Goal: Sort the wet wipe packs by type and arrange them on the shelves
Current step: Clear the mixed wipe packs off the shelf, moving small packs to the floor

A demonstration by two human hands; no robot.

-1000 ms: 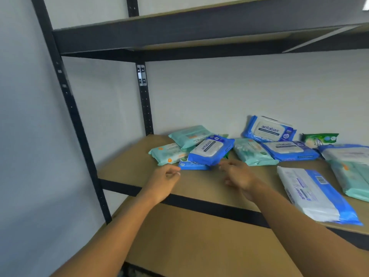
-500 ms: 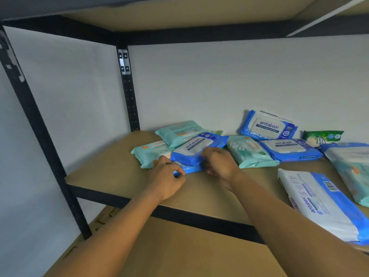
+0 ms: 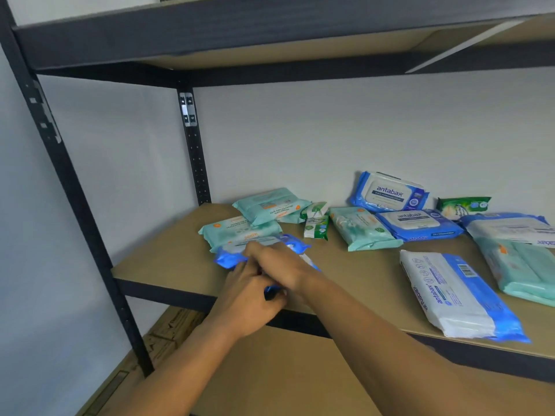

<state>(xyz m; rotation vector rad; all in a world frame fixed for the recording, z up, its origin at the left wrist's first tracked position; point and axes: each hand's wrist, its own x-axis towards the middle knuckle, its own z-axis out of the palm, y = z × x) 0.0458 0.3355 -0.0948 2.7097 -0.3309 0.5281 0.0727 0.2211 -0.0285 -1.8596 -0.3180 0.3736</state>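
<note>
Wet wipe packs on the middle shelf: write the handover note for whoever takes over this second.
Left hand: grips the near edge of the blue pack at the front left of the shelf.
Right hand: lies on top of that pack; blur hides whether its fingers grip it.
Also on the shelf, mixed together: teal packs, other blue Antabax packs, small green packs.
Done: nothing is grouped by type yet.
Left: separate teal, blue and green, then line up each group.
</note>
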